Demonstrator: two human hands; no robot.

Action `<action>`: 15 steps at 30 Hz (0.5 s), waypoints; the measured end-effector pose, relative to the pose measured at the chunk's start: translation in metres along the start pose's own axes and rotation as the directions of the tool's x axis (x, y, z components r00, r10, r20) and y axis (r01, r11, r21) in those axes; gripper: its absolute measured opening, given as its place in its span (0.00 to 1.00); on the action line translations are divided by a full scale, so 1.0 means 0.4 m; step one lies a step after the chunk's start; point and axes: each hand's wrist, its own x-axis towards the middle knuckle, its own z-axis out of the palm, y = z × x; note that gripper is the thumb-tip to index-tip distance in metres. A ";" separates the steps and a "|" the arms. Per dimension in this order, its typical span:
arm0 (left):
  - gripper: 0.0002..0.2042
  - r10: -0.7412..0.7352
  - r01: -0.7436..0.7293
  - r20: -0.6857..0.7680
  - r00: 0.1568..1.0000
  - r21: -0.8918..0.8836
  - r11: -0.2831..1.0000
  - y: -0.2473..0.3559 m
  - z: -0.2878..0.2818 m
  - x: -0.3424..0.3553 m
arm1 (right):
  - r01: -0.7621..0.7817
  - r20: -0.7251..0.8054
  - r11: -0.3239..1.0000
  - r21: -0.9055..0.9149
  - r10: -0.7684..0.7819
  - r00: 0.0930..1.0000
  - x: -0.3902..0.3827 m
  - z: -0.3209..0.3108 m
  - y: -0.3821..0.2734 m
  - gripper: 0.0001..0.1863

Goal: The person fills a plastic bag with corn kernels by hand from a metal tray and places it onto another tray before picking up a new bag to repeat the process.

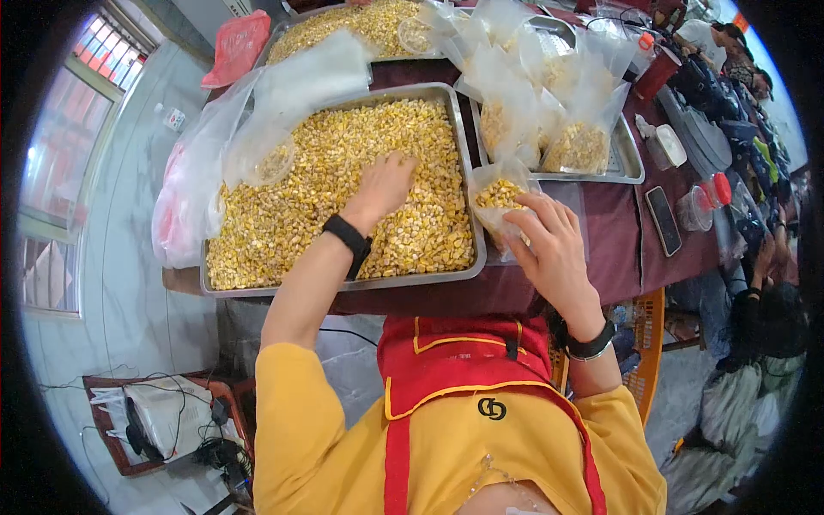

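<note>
My left hand (386,184) reaches into the large steel tray (476,245) of yellow cracked corn kernels (335,240); its fingers are curled together among the kernels, and what they hold is hidden. Just right of the tray, my right hand (536,236) grips a small clear plastic bag (489,219) partly filled with kernels, its fingers at the bag's upper side. Empty clear bags (318,69) lie over the big tray's back left corner, with a larger pale plastic bundle (184,206) along its left side.
A second kernel tray (343,34) and a pink bag (232,47) lie behind. Filled bags (575,137) stand in a tray at right, near a phone (661,219) and red-lidded jars (697,206). An orange crate (648,352) is below. Other people (764,309) are at the far right.
</note>
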 end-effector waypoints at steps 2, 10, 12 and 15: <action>0.16 0.102 -0.103 0.029 0.994 0.029 0.994 -0.012 0.032 -0.005 | 0.006 -0.003 1.000 0.014 -0.006 1.000 0.004 0.004 -0.006 0.12; 0.18 0.181 -0.216 0.384 0.905 0.050 0.975 0.075 -0.102 -0.095 | -0.033 -0.018 0.999 -0.024 0.033 0.999 -0.014 -0.008 0.023 0.11; 0.19 0.302 -0.347 0.368 0.880 0.061 0.936 0.069 -0.091 -0.163 | -0.040 -0.026 0.999 -0.006 0.040 0.999 -0.013 -0.010 0.023 0.10; 0.24 0.388 -0.449 0.410 0.825 0.060 0.891 0.004 -0.049 -0.178 | -0.019 0.016 0.999 -0.026 0.020 1.000 -0.006 -0.010 0.018 0.12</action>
